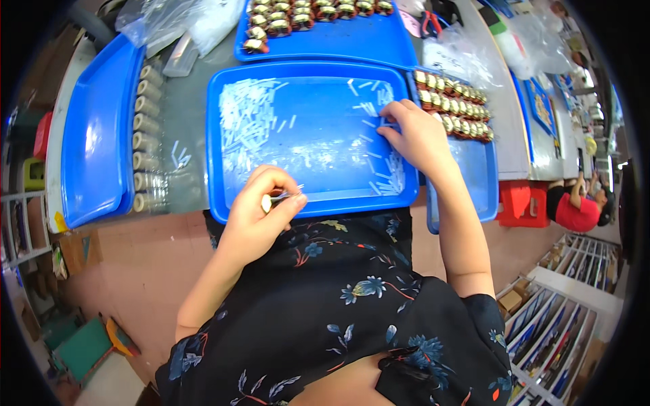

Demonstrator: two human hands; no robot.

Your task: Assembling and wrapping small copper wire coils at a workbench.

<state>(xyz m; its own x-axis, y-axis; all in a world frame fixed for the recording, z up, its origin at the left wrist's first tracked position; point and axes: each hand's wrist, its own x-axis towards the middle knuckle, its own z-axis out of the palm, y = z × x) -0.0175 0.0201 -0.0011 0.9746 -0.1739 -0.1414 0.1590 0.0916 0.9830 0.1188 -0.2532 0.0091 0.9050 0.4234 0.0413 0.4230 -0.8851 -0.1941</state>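
A wide blue tray point(311, 71) in front of me holds many short clear tubes point(247, 115), heaped on its left side, with more scattered along its right. My left hand point(261, 213) is closed over the tray's near edge around a small wound coil point(267, 203); its pale round end shows, and thin leads stick out by the fingertips. Most of that coil is hidden by the fingers. Over the tray's right side, my right hand point(416, 135) reaches down to the loose tubes, thumb and forefinger slightly apart, with nothing visible held between them.
Rows of copper-wound coils stand in a far blue tray point(325, 47) and a right-hand blue tray point(464, 162). At left, a row of cylindrical spools point(143, 142) stands beside another blue tray point(101, 135). Plastic bags point(460, 61) and red-handled pliers point(430, 24) lie at far right. A person point(579, 206) sits farther right.
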